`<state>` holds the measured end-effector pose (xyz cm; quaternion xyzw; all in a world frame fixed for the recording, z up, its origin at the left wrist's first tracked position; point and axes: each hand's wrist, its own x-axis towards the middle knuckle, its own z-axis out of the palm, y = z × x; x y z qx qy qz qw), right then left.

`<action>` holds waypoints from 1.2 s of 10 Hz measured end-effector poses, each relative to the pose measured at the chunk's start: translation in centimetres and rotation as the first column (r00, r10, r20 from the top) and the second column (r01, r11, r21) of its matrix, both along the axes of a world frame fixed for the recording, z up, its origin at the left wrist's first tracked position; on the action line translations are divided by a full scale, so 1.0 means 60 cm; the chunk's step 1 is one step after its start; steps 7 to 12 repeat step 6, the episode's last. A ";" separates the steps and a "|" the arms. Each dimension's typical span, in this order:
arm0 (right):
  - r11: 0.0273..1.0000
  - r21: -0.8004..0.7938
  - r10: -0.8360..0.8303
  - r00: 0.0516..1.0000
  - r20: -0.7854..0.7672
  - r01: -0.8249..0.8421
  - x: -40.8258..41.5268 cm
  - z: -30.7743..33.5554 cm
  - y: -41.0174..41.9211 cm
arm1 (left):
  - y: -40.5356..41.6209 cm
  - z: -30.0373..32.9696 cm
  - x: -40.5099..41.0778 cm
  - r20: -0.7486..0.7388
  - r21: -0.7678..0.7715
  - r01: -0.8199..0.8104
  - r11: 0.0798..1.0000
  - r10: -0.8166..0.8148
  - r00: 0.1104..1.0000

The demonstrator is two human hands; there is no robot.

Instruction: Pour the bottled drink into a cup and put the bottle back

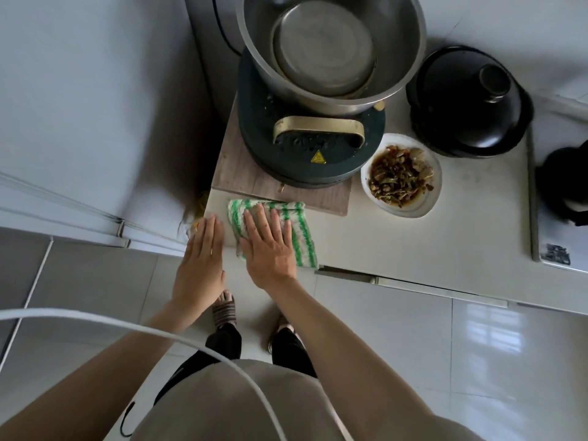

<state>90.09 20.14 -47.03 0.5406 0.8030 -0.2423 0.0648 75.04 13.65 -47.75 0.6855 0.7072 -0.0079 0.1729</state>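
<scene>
No bottle and no cup are in view. My right hand [269, 246] lies flat, fingers spread, on a green-and-white striped cloth [300, 230] at the near left corner of the white counter [413, 243]. My left hand [200, 259] is flat with fingers together, at the counter's left edge just beside the cloth, holding nothing.
Behind the cloth a wooden board [241, 173] carries a dark round cooker [305, 154] with a large steel bowl [331, 49] on top. A white plate of cooked food [402, 176] and a black lidded pot [467, 103] stand to the right. A white appliance [79, 90] is at left.
</scene>
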 end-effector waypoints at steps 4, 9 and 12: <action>0.983 -0.040 -0.166 0.961 0.223 0.179 0.406 0.024 0.041 | -0.007 0.006 0.006 -0.063 0.029 0.066 0.997 -0.064 0.996; 0.919 -0.249 -0.277 0.949 0.150 0.307 0.387 0.091 0.074 | -0.011 0.003 0.011 -0.068 0.035 0.026 0.999 -0.023 0.997; 0.919 -0.249 -0.277 0.949 0.150 0.307 0.387 0.091 0.074 | -0.011 0.003 0.011 -0.068 0.035 0.026 0.999 -0.023 0.997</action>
